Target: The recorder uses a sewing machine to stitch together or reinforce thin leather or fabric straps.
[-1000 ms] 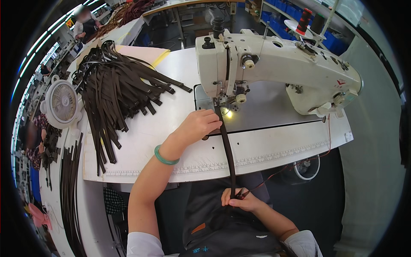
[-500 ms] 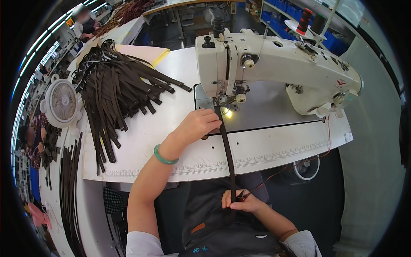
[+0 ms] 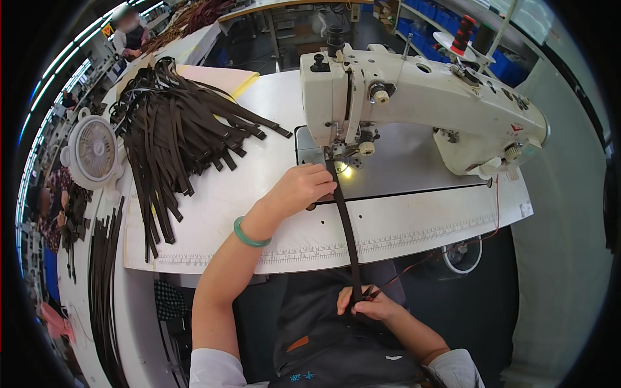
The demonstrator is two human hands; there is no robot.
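A long dark brown strap (image 3: 345, 229) runs down from under the needle of a white sewing machine (image 3: 394, 103) over the table's front edge. My left hand (image 3: 304, 187), with a green bangle at its wrist, pinches the strap just in front of the presser foot, where a small lamp glows on the steel plate. My right hand (image 3: 369, 304), low over my dark apron, is closed on the strap's lower part and on small dark snips (image 3: 370, 295) with a thin reddish cord tied to them.
A heap of dark straps (image 3: 174, 129) lies left on the white table (image 3: 246, 233). A white fan (image 3: 90, 149) and long strips (image 3: 103, 278) are on the left side table. A bucket (image 3: 462, 255) stands under the right edge. Co-workers (image 3: 129, 35) are at far left; thread spools (image 3: 462, 35) top the machine.
My right hand has shifted slightly to the right, the strap's lower part with it. My left hand stays by the presser foot. The view has moved very slightly.
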